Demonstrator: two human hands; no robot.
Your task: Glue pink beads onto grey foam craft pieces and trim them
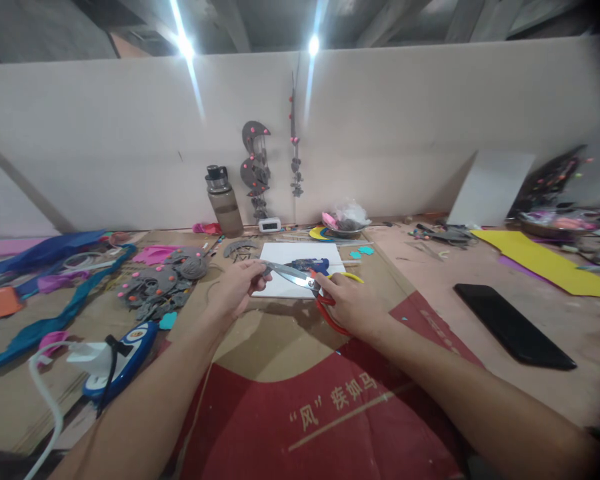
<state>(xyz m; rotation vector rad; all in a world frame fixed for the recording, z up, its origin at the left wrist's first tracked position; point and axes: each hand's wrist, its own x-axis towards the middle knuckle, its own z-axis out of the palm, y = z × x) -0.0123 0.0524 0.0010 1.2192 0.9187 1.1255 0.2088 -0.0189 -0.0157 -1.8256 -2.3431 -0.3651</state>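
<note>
My right hand (353,303) is closed on a pair of scissors (294,275) with red and yellow handles. The blades point left, toward my left hand (237,287). Between the thumb and fingers of that left hand is a small dark grey piece (267,269), its exact shape too small to tell, right at the blade tips. Behind and below the scissors lies a white board (280,290), with a blue glue gun (310,265) resting on it. Cardboard with a red printed area (330,413) covers the table under my forearms.
Grey felt pieces with pink balls (155,287) and a blue-and-white power strip (125,360) lie left. A bottle (225,203) and a small digital clock (270,225) stand by the wall. To the right are a black phone (513,327) and a yellow sheet (550,260).
</note>
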